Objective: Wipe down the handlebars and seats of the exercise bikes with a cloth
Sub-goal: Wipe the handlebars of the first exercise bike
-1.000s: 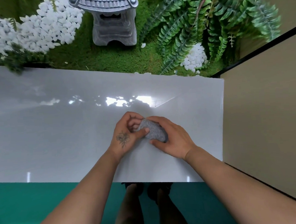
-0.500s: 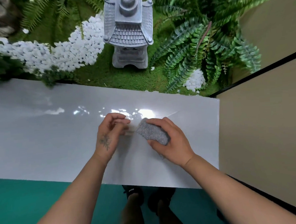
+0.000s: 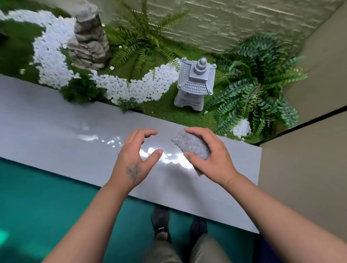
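While our right fingers [image 3: 197, 133] are curling round the grey cloth [image 3: 190, 145], the right hand [image 3: 212, 155] is holding it above the glossy white ledge [image 3: 47, 135]. Our left hand [image 3: 134, 156] is hovering beside it, fingers loosely spread, holding nothing. We are seeing no readable writing.

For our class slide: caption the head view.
Right hand grips grey cloth over white ledge; left hand open.
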Available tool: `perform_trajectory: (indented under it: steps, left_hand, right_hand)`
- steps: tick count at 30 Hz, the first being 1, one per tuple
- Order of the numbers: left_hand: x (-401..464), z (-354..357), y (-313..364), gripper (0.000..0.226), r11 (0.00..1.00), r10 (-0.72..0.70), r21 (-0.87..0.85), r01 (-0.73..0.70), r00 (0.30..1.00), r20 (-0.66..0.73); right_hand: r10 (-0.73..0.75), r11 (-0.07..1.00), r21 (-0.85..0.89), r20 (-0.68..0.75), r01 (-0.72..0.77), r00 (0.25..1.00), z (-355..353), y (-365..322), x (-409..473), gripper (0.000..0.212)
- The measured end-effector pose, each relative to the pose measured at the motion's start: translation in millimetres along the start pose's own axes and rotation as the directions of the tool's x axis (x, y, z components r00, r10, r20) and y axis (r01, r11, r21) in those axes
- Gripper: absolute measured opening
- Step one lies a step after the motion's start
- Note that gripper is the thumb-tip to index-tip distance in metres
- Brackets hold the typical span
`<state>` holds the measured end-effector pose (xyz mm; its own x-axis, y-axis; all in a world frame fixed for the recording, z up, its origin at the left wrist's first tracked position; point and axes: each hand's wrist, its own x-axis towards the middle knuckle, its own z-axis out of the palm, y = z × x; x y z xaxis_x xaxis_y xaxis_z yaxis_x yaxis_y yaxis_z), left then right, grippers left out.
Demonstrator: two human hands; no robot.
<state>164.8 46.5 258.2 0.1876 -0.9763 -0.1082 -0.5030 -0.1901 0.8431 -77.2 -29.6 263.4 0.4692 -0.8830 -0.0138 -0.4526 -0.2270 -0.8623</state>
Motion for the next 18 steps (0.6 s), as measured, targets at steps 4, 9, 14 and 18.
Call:
perform_trajectory:
  steps: [4,9,14,18]
  left_hand:
    - [-46.5,-30.8,22.9,0.044,1.000,-0.010,0.018,0.012,0.996,-0.092]
    - [-120.6,-46.5,39.8,0.048,0.994,-0.093,0.040,0.106,0.963,-0.254]
    - [-208.0,-43.7,51.7,0.049,0.972,-0.203,0.011,0.235,0.860,-0.467]
    - [-276.3,-40.5,57.8,0.055,0.946,-0.271,-0.019,0.323,0.759,-0.593]
  right_hand:
    - [-0.073,0.997,0.032,0.054,0.072,0.996,0.5,-42.8,-5.1,0.055]
    - [-0.173,0.981,0.121,0.167,0.154,0.971,13.7,-76.2,-15.2,0.056]
    - [-0.297,0.953,0.163,0.349,0.255,0.889,36.1,-105.1,-32.1,0.056]
    - [-0.408,0.913,0.218,0.505,0.345,0.761,65.1,-133.1,-49.3,0.057]
